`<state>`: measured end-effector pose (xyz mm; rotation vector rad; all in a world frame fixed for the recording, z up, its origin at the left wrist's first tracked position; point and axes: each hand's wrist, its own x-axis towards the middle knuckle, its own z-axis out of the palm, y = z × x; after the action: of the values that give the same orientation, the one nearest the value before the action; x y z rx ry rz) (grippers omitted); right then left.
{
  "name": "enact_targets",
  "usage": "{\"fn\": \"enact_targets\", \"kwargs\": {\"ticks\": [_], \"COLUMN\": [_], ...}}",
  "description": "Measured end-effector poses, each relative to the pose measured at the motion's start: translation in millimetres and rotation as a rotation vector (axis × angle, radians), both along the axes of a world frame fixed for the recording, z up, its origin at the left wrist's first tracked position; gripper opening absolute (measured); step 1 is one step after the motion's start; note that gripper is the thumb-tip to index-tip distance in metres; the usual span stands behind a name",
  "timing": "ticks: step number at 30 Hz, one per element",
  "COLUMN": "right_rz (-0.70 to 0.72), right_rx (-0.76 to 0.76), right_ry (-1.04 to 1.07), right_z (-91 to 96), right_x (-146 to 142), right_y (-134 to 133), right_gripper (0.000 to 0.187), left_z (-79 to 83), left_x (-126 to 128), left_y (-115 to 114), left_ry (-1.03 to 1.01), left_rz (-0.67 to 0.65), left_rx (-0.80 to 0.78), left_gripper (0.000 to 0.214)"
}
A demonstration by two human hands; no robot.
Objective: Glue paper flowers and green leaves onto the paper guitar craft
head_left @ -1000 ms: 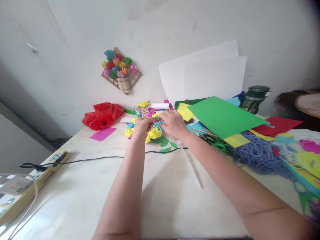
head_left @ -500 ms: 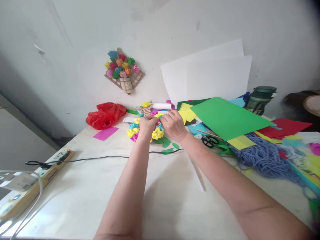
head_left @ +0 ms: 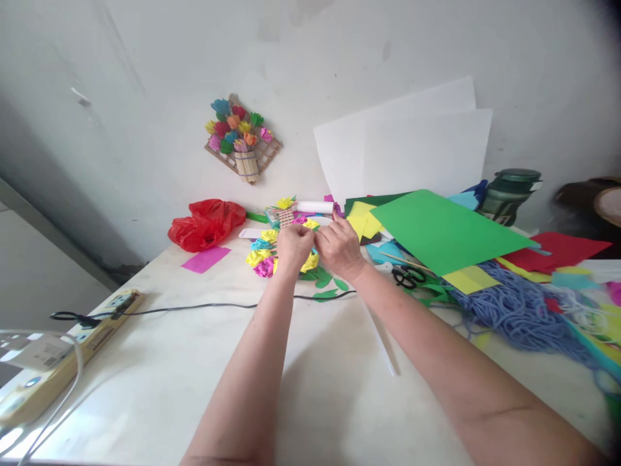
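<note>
My left hand (head_left: 292, 246) and my right hand (head_left: 341, 245) meet over a cluster of small paper flowers (head_left: 264, 254) in yellow, pink and blue at the far middle of the table. Both hands have their fingers curled and pinched together between them; what they pinch is hidden by the fingers. Green paper leaves (head_left: 326, 283) lie just in front of the flowers. A white roll (head_left: 315, 207) and a small checked piece (head_left: 286, 217) lie behind the hands.
A red plastic bag (head_left: 206, 222) and pink paper (head_left: 206, 259) lie left. Green sheet (head_left: 444, 228), scissors (head_left: 406, 276), blue yarn (head_left: 521, 310), white sheets (head_left: 412, 152) and a dark green jar (head_left: 512, 194) are right. A black cable (head_left: 194, 308) runs to a power strip (head_left: 72, 353). A white stick (head_left: 383, 336) lies near.
My hands have drawn closer together over the flowers, the left hand shifting slightly right. The view has drifted a little; the objects on the table stay put.
</note>
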<state>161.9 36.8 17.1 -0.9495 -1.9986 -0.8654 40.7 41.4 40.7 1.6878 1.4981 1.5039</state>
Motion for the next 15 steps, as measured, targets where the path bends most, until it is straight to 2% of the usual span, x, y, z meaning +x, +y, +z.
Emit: {"fn": "enact_targets", "kwargs": {"ticks": [8,12,15], "right_rz": [0.007,0.063,0.132], "right_rx": [0.03,-0.028,-0.108], "right_ry": [0.105,0.233,0.357], "right_z": [-0.2,1.2,4.6], "right_x": [3,4,4], "right_y": [-2,-2,1], "right_gripper": [0.031,0.028,0.027], "left_z": [-0.8,2.8,4.8], "left_x": [8,11,13], "left_y": [-7,-13,-15], "left_ry": [0.109,0.033,-0.102], "left_rz": [-0.021,-0.058,-0.113], "left_rx": [0.118,0.136,0.109], "left_gripper": [0.014,0.018,0.02]}}
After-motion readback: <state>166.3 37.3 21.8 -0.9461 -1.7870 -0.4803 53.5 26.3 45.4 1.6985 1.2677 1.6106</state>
